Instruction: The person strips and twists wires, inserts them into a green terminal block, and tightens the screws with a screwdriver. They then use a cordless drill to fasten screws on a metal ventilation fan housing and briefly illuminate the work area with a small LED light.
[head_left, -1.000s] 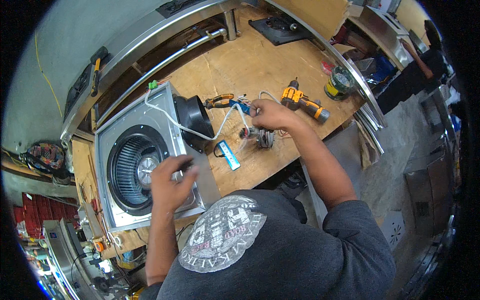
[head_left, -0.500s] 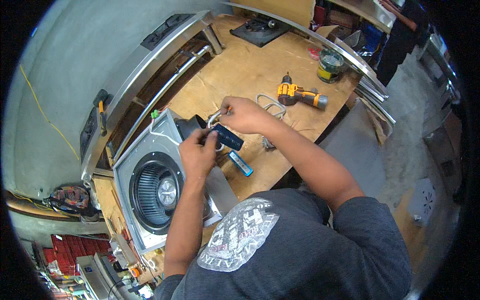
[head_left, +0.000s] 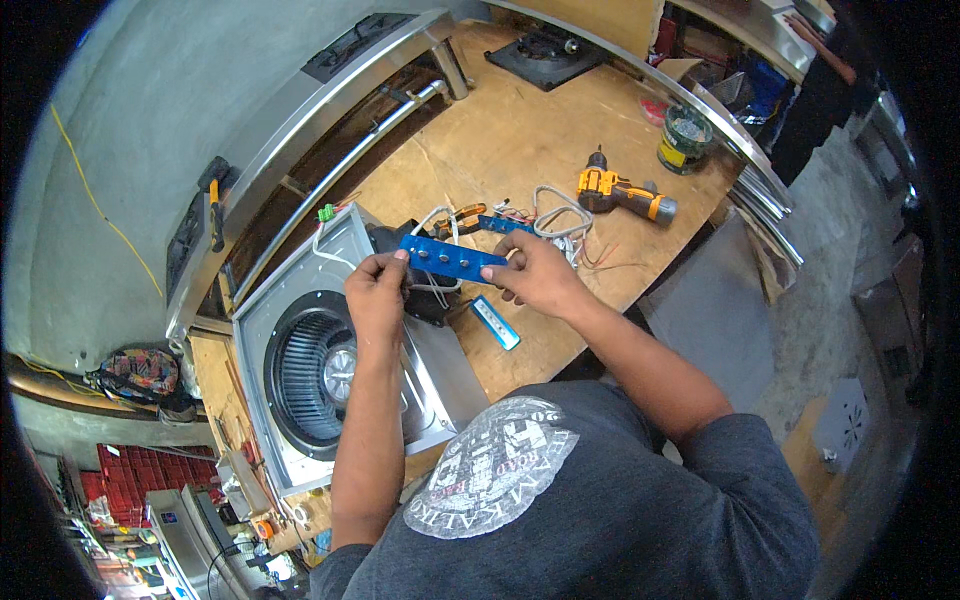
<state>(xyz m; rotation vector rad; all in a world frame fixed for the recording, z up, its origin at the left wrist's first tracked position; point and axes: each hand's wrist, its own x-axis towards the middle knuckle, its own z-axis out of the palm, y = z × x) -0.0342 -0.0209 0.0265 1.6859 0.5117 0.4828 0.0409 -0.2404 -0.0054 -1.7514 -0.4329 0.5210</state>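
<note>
A flat blue strip with several round silvery buttons is stretched between my hands above the workbench. My left hand pinches its left end between thumb and fingers. At the other end my right hand grips it, thumb on the face. Just beyond the strip lie an orange-handled tool, apparently pliers, a second blue piece and tangled white cable. A blue-edged panel with a pale middle rests on the wood below my right hand. Beside my left forearm stands a metal housing with a round blower wheel.
An orange-and-black cordless drill lies on the wooden bench, near a dark tub. A black burner plate is at the far end. A hammer rests on the steel frame at left. Another person stands far right.
My right hand has let go of the orange-handled tool and now holds the strip's right end. The strip has turned, showing its buttoned face. The view has shifted slightly.
</note>
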